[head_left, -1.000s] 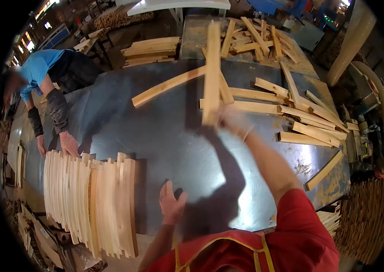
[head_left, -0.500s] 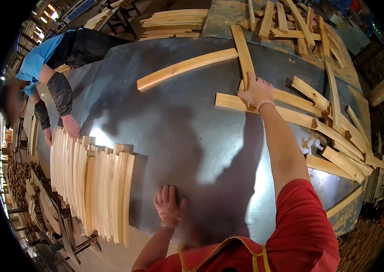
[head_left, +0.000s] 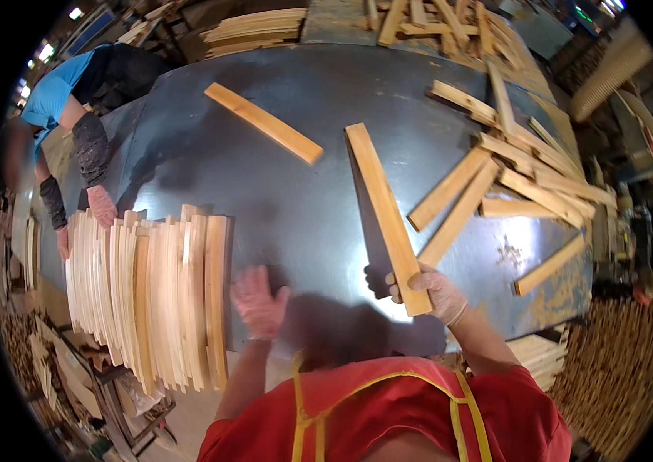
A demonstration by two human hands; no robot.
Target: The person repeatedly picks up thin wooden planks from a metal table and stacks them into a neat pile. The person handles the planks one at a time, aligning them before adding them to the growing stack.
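A wooden slat (head_left: 380, 204) is gripped at its near end by my gloved right hand (head_left: 438, 296), its far end pointing away over the metal table (head_left: 296, 223). My left hand (head_left: 259, 302), somewhat blurred, is spread with nothing in it. It is just right of a row of wooden slats (head_left: 165, 292) laid side by side at the table's left edge. Beyond, a single slat (head_left: 263, 123) lies slantwise on the metal. Two more slats (head_left: 450, 189) lie right of the held one, beside a jumbled heap of slats (head_left: 534, 173).
At the left, a co-worker in a blue shirt (head_left: 53, 96) has gloved hands (head_left: 101, 206) at the row's far end. More loose slats (head_left: 442, 27) are piled on the far table, near a stack (head_left: 253, 32). A ribbed hose (head_left: 611, 73) hangs at the right.
My right hand has drawn a slat toward me from the far heap. My left hand has moved left and forward. The lone far slat has turned, and slats by the heap have shifted.
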